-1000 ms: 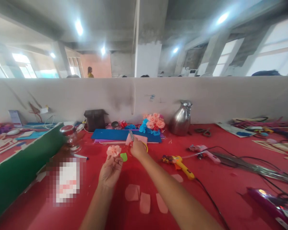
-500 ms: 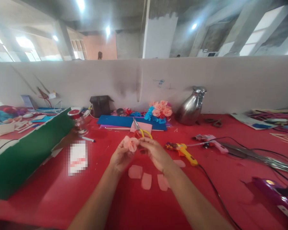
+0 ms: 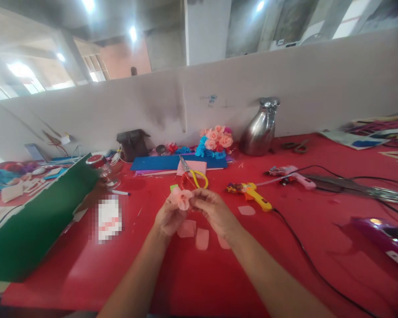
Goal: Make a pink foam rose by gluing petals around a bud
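A pale pink paper flower (image 3: 183, 198) is held up over the red table, pinched between both hands. My left hand (image 3: 167, 217) grips it from below and the left, fingers closed. From the right, my right hand (image 3: 211, 210) pinches the flower's edge with thumb and forefinger. Beneath the hands lie several cut pink petals, among them one petal (image 3: 186, 229), a second petal (image 3: 202, 239) and another (image 3: 246, 210) farther right. Scissors with yellow and red handles (image 3: 199, 177) rest just beyond the hands, on a pink paper piece (image 3: 200, 166).
To the right lie a yellow glue gun (image 3: 257, 197), a pink glue gun (image 3: 300, 176) and trailing black cables. A steel jug (image 3: 260, 128) and finished paper flowers (image 3: 217, 140) stand at the back. On the left are a glass jar (image 3: 104, 171) and a green board (image 3: 49, 216).
The view has tilted and shifted slightly. Both hands still hold the flower, which has turned a little, its centre now facing me more. A small green patch shows behind it.
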`<state>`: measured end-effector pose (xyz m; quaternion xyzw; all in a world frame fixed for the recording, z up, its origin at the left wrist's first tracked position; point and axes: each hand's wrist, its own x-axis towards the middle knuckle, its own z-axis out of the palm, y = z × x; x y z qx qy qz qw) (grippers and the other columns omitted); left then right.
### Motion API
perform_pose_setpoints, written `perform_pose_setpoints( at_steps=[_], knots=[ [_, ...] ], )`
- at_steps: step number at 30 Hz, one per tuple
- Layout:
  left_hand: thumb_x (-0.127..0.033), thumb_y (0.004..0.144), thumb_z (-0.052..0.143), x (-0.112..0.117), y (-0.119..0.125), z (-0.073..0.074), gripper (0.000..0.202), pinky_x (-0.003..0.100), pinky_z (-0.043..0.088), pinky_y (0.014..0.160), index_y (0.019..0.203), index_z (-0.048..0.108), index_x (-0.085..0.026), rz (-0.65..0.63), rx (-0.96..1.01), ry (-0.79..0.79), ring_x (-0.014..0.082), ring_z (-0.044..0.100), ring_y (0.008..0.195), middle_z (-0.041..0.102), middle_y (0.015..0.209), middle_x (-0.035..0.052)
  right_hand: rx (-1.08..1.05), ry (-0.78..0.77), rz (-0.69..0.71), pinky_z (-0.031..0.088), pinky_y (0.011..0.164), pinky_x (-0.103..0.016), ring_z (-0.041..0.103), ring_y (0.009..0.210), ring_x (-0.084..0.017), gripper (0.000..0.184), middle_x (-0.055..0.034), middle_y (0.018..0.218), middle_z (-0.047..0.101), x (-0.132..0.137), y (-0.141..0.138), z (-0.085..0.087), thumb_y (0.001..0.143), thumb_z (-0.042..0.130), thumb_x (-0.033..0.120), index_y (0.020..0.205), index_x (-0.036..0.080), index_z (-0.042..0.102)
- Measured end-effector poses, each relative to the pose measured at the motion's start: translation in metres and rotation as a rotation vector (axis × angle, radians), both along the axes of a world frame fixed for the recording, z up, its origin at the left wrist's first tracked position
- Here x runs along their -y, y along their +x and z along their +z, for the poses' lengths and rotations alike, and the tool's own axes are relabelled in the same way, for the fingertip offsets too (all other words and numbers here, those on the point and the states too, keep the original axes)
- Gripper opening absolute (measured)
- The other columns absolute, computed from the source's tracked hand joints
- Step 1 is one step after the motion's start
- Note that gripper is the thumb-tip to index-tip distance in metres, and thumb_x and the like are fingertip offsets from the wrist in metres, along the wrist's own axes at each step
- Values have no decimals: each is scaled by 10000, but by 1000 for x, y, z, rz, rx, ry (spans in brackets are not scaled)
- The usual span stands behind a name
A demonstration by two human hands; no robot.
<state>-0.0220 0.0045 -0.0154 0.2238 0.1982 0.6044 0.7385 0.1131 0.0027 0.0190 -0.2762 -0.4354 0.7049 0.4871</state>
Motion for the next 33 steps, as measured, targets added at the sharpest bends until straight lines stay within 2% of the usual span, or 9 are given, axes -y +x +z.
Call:
perform_pose_setpoints(
  at_steps=[7, 10, 13, 17, 20, 25, 29, 33],
  knots=[
    [-75, 574, 699, 2, 2, 7, 233, 241, 423, 602, 726, 539, -151, -27, 1, -22, 89, 517, 589, 572, 678, -15, -20, 13, 58, 400, 639, -253, 542, 619, -101, 69, 9, 665, 625, 1, 2, 1, 697, 633, 210, 752, 172, 647],
    [-132, 591, 716, 2, 2, 4, 232, 254, 430, 625, 734, 537, -165, -40, 13, -29, 93, 513, 602, 558, 678, -23, -5, 21, 54, 379, 599, -239, 523, 584, -96, 69, 14, 617, 605, 1, 4, 1, 708, 596, 215, 720, 166, 643],
    [-154, 600, 720, 1, 1, -2, 234, 253, 443, 661, 760, 549, -159, -67, 32, -61, 106, 543, 672, 586, 748, 3, 12, 22, 1, 348, 554, -226, 497, 549, -89, 113, 12, 600, 598, -1, 5, -1, 733, 576, 253, 689, 162, 626],
    [-104, 624, 693, 0, 1, -4, 240, 212, 445, 599, 821, 564, -149, -81, 80, -110, 89, 550, 648, 603, 756, 8, 32, -32, -86, 346, 561, -218, 498, 584, -84, 151, 9, 720, 625, -4, 5, -4, 735, 611, 315, 801, 181, 638],
    [-76, 662, 663, 1, 4, -2, 207, 183, 435, 537, 829, 564, -148, -80, 52, -113, 64, 529, 570, 594, 708, -10, 61, -29, -84, 348, 577, -221, 481, 600, -80, 208, 14, 760, 614, -4, 5, -3, 726, 640, 347, 865, 193, 643],
    [-14, 662, 638, 4, 8, 4, 190, 170, 468, 572, 793, 575, -136, -65, 12, -124, 75, 578, 611, 629, 732, 9, 116, 12, -92, 333, 583, -232, 442, 575, -80, 204, 33, 655, 568, -3, 5, 0, 699, 675, 370, 733, 174, 630],
    [23, 649, 613, 4, 5, 5, 237, 189, 494, 649, 826, 597, -134, -44, 21, -120, 104, 617, 712, 660, 794, 36, 118, 35, -116, 319, 580, -235, 428, 576, -81, 179, 40, 644, 553, -3, 5, -1, 702, 670, 356, 703, 183, 621],
    [20, 632, 627, 4, 2, 4, 253, 190, 493, 628, 835, 612, -129, -63, 18, -109, 107, 618, 707, 670, 805, 43, 119, 61, -87, 308, 572, -233, 411, 573, -79, 172, 42, 634, 533, -2, 4, -1, 731, 650, 348, 698, 182, 622]
  ],
)
